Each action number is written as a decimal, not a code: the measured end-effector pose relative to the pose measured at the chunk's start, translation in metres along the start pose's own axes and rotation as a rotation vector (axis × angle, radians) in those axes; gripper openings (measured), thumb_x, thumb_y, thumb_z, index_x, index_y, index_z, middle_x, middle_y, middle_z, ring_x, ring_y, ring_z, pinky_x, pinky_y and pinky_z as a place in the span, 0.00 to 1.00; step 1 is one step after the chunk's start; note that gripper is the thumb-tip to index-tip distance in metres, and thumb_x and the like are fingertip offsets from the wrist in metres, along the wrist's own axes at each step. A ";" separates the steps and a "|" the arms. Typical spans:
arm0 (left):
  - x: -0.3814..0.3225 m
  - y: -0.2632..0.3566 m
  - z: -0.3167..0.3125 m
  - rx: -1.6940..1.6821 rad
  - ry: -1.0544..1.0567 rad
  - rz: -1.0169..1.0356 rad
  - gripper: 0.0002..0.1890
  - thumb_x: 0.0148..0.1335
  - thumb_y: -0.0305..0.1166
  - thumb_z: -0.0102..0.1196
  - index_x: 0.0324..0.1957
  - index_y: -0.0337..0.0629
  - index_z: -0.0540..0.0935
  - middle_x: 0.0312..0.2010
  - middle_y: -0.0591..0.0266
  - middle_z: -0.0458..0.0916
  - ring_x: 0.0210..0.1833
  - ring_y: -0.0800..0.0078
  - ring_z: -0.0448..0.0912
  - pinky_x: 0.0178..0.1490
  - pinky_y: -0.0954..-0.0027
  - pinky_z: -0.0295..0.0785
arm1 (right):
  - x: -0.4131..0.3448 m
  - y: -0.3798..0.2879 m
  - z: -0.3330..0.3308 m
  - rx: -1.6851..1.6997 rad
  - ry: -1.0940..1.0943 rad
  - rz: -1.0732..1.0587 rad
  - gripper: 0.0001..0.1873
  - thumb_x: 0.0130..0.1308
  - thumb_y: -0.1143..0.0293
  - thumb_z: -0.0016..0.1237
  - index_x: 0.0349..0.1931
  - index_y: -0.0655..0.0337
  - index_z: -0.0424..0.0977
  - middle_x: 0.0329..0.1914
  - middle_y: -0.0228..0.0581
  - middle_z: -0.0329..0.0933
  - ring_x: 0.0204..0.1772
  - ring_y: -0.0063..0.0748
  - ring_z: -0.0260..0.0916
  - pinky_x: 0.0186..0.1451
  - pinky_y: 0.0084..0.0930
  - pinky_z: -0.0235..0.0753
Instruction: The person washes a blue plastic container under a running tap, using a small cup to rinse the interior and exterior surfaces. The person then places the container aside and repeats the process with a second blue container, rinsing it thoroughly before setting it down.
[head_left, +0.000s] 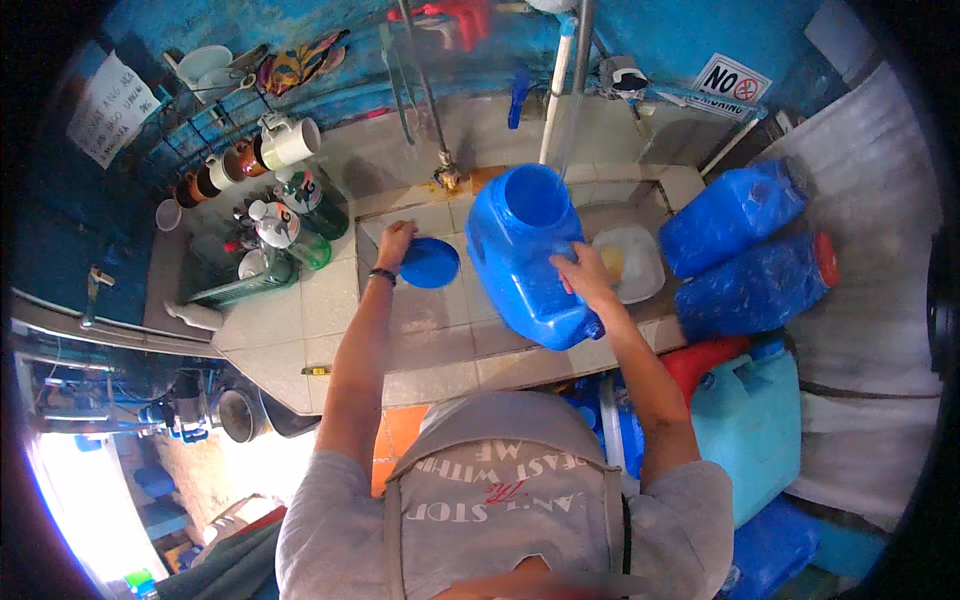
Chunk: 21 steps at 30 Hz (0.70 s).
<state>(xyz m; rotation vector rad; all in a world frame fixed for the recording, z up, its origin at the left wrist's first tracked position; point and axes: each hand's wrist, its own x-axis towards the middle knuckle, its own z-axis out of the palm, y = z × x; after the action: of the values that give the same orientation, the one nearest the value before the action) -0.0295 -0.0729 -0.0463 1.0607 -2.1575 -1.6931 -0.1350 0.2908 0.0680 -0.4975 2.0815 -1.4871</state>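
Observation:
A large blue plastic jug (517, 262), its wide mouth uncapped and facing up and away, leans over the tiled sink basin (495, 337). My right hand (585, 274) grips it at its right side. My left hand (396, 244) is over the left part of the basin with its fingers curled. Right beside it is a round blue lid (430, 262); whether the fingers hold the lid is unclear. To the jug's right, partly behind my right hand, a whitish plastic tub (641, 274) with something yellow in it sits in the basin.
Two blue jerrycans (735, 217) lie on the right ledge, one red-capped. Below stands a light-blue container (750, 435). Left are plastic bottles (289, 232), a green dish rack (251, 285) and hanging mugs (291, 142). A brass faucet (447, 176) projects from the wall. A yellow object (316, 370) lies on the counter.

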 end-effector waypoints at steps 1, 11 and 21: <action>0.001 0.004 0.015 -0.021 -0.073 0.064 0.25 0.58 0.50 0.47 0.38 0.33 0.79 0.35 0.59 0.79 0.36 0.73 0.75 0.41 0.70 0.69 | -0.002 -0.007 -0.009 -0.045 -0.019 -0.030 0.08 0.56 0.69 0.51 0.29 0.65 0.70 0.14 0.33 0.68 0.13 0.21 0.63 0.14 0.23 0.61; 0.044 0.045 0.113 -0.094 -0.339 0.076 0.40 0.59 0.66 0.31 0.44 0.35 0.78 0.41 0.52 0.78 0.42 0.64 0.74 0.51 0.65 0.66 | -0.048 -0.061 -0.103 -0.139 -0.071 -0.231 0.06 0.55 0.74 0.52 0.30 0.66 0.71 0.13 0.31 0.67 0.12 0.18 0.60 0.13 0.20 0.58; -0.090 0.259 0.169 0.631 0.093 0.451 0.32 0.58 0.58 0.43 0.34 0.31 0.77 0.35 0.38 0.77 0.34 0.49 0.79 0.35 0.55 0.75 | -0.031 0.163 -0.138 -0.107 1.137 -0.076 0.21 0.53 0.71 0.55 0.47 0.66 0.66 0.46 0.47 0.71 0.47 0.35 0.68 0.49 0.33 0.68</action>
<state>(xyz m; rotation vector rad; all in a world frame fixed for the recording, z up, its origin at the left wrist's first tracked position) -0.1649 0.1355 0.1584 0.6597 -2.6720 -0.7698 -0.1935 0.4651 -0.0446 0.3696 2.9838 -1.9573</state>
